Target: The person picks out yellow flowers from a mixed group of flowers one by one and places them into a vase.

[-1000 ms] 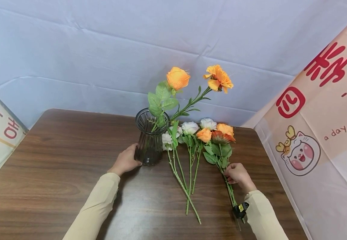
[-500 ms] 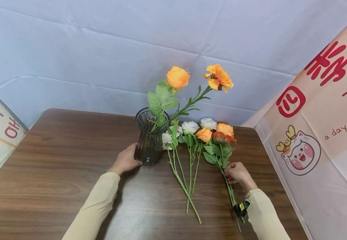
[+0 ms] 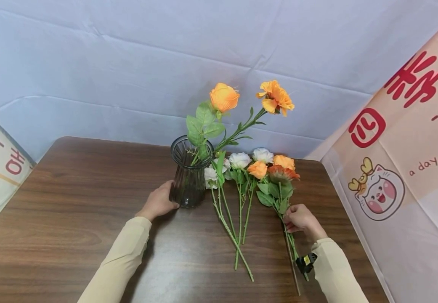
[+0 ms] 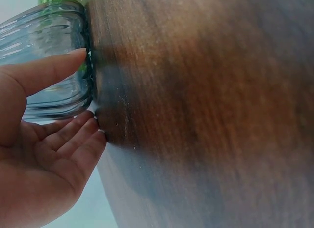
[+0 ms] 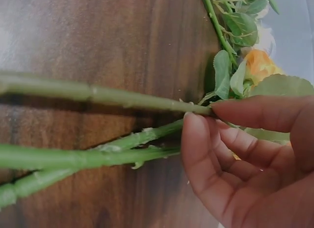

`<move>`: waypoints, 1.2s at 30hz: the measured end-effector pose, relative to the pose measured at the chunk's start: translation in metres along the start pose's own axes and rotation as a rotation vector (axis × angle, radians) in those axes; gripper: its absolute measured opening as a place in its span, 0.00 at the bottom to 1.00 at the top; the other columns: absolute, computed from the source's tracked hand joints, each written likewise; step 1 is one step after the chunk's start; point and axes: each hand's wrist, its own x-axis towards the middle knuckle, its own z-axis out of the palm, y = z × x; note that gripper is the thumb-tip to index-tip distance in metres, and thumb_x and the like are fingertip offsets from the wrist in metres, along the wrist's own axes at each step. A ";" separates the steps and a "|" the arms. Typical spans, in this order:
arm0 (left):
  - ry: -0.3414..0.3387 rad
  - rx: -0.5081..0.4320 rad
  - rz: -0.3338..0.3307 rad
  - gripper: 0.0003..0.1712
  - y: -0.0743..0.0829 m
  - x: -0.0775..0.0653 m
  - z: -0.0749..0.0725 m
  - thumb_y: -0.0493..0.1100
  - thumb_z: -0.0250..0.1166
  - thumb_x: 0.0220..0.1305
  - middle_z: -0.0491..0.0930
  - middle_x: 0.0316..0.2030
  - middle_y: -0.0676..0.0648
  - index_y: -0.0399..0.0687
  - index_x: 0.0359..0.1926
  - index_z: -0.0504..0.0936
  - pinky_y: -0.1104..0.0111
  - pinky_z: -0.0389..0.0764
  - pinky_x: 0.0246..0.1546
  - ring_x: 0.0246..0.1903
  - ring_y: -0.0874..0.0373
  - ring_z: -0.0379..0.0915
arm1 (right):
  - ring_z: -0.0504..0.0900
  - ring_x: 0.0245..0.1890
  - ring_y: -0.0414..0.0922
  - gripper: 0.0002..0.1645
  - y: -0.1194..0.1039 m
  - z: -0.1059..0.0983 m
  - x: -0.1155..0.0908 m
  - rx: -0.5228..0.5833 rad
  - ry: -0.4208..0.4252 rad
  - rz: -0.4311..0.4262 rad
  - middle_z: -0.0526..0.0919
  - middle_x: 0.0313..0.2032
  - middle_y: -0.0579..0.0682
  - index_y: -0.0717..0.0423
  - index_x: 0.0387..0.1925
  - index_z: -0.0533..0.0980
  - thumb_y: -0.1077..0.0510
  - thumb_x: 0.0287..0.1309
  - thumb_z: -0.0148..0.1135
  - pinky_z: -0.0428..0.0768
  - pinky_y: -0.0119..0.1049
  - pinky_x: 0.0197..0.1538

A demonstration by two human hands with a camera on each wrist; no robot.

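Note:
A dark glass vase [image 3: 188, 187] stands upright on the table, holding an orange rose [image 3: 224, 97] and an orange carnation-like flower [image 3: 275, 97]. My left hand [image 3: 159, 202] holds the vase low on its left side; in the left wrist view the thumb [image 4: 59, 68] lies along the glass and the fingers are on its other side. At the right, my right hand [image 3: 300, 219] pinches a brownish-green stem [image 5: 122, 98] between thumb and fingertips. That stem belongs to a rust-orange flower [image 3: 281, 172]. Two green stems [image 5: 83, 159] lie below it on the wood.
White flowers [image 3: 239, 161] and smaller orange roses [image 3: 258, 170] lie between vase and right hand, their stems pointing toward me. The wooden table [image 3: 90, 202] meets a pale cloth backdrop [image 3: 128, 63]. A printed cloth [image 3: 404, 160] hangs at the right.
The pinched stem's lower end has swung left, away from the green stems, and its rust-orange head has shifted slightly right. The left hand and vase have stayed in place.

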 end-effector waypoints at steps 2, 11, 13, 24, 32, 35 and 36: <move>0.001 -0.003 0.000 0.44 0.000 0.000 0.000 0.39 0.69 0.46 0.65 0.58 0.31 0.29 0.62 0.59 0.47 0.65 0.53 0.55 0.37 0.64 | 0.75 0.17 0.45 0.03 -0.002 -0.001 -0.001 0.005 -0.005 0.004 0.73 0.20 0.54 0.68 0.24 0.69 0.75 0.48 0.52 0.80 0.39 0.24; 0.005 -0.009 0.006 0.44 0.000 0.000 0.001 0.39 0.70 0.46 0.66 0.57 0.30 0.29 0.62 0.59 0.47 0.65 0.53 0.54 0.36 0.65 | 0.76 0.16 0.44 0.04 -0.010 -0.006 -0.006 0.008 -0.044 -0.036 0.73 0.18 0.54 0.70 0.23 0.69 0.75 0.50 0.50 0.80 0.39 0.24; 0.003 -0.009 0.006 0.45 0.000 0.000 0.001 0.39 0.70 0.46 0.65 0.58 0.31 0.29 0.62 0.59 0.47 0.65 0.53 0.54 0.37 0.64 | 0.75 0.16 0.44 0.07 -0.010 -0.006 -0.006 0.017 -0.056 -0.049 0.72 0.18 0.53 0.67 0.20 0.67 0.75 0.50 0.50 0.80 0.39 0.24; 0.011 -0.012 0.016 0.44 -0.001 -0.001 0.001 0.39 0.71 0.45 0.68 0.56 0.32 0.30 0.62 0.60 0.47 0.66 0.52 0.53 0.38 0.66 | 0.76 0.19 0.45 0.03 -0.019 -0.012 -0.010 0.078 -0.070 -0.062 0.73 0.21 0.55 0.72 0.25 0.68 0.76 0.50 0.48 0.81 0.40 0.26; 0.018 -0.009 0.024 0.44 -0.001 -0.001 0.000 0.39 0.71 0.44 0.68 0.56 0.32 0.30 0.61 0.61 0.47 0.67 0.52 0.52 0.38 0.67 | 0.78 0.20 0.44 0.02 -0.024 -0.017 -0.010 0.130 -0.099 -0.075 0.74 0.24 0.57 0.72 0.26 0.67 0.75 0.52 0.51 0.82 0.41 0.28; 0.018 -0.014 0.024 0.44 -0.001 -0.001 0.001 0.39 0.71 0.44 0.68 0.56 0.32 0.30 0.61 0.61 0.47 0.67 0.52 0.52 0.37 0.67 | 0.79 0.21 0.45 0.03 -0.024 -0.017 -0.009 0.152 -0.105 -0.088 0.75 0.27 0.59 0.71 0.26 0.67 0.75 0.52 0.50 0.82 0.41 0.30; 0.017 -0.016 0.021 0.44 -0.001 0.000 0.001 0.39 0.71 0.44 0.68 0.56 0.32 0.31 0.61 0.61 0.47 0.66 0.53 0.52 0.38 0.67 | 0.79 0.21 0.45 0.03 -0.025 -0.017 -0.009 0.161 -0.101 -0.089 0.75 0.27 0.59 0.71 0.26 0.68 0.75 0.53 0.50 0.82 0.41 0.30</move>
